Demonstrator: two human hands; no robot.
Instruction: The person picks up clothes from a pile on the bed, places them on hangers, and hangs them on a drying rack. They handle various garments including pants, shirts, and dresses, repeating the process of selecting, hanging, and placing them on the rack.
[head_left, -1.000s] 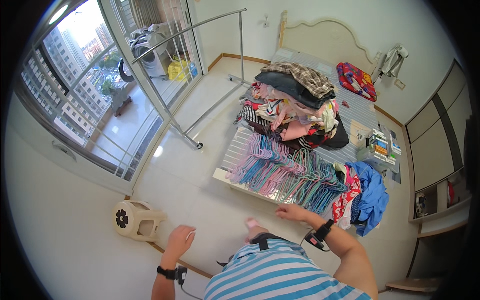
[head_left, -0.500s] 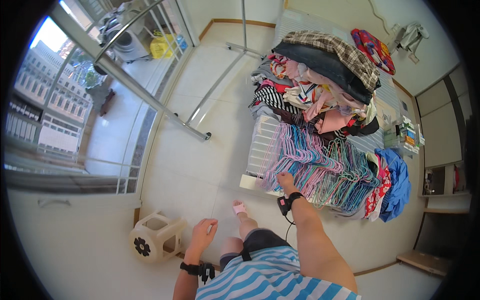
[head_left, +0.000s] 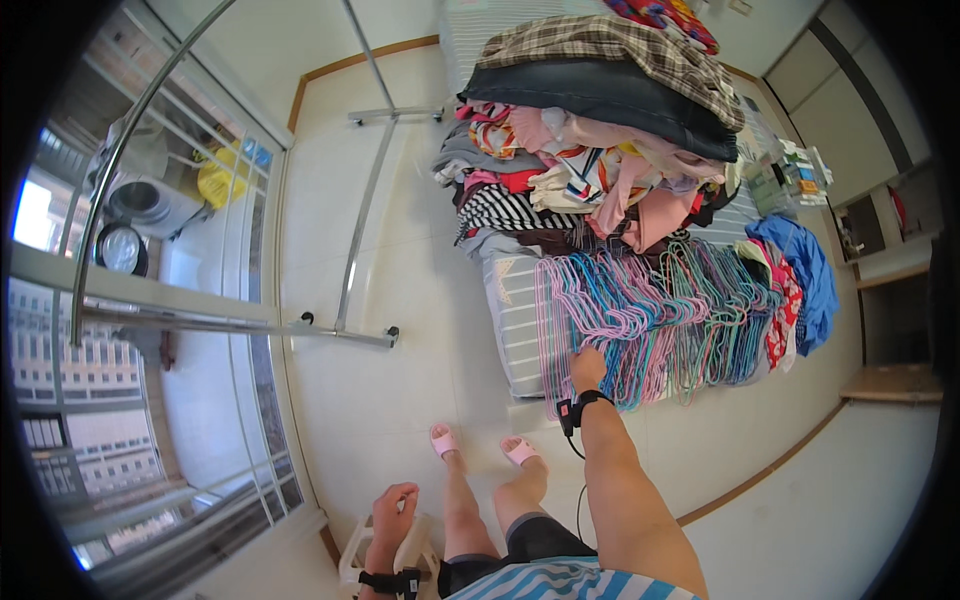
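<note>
On the near part of the striped mattress [head_left: 512,345] lies a wide row of plastic clothes hangers [head_left: 640,300] in pink, blue, purple and green. My right hand [head_left: 588,370] is closed at the near edge of that row, toward its left end. Its fingertips are turned away among the hangers, so what they grip cannot be made out. A black wristband with a small box and a cable is on that wrist. My left hand [head_left: 396,508] hangs at the lower left above a cream plastic stool [head_left: 415,550]. Its fingers are loosely bent, apart from the thumb, and hold nothing.
Behind the hangers rises a heap of clothes [head_left: 600,150] topped by a plaid garment. A blue cloth [head_left: 805,285] lies at the right end, near a clear box of small packages [head_left: 790,178]. On the left stands a wheeled metal rack [head_left: 360,240] before a glass door.
My view has shifted, and both pink slippers now show where one did before. My right hand stays closed by the left end of the hangers. The left hand hangs lower, over the stool.
</note>
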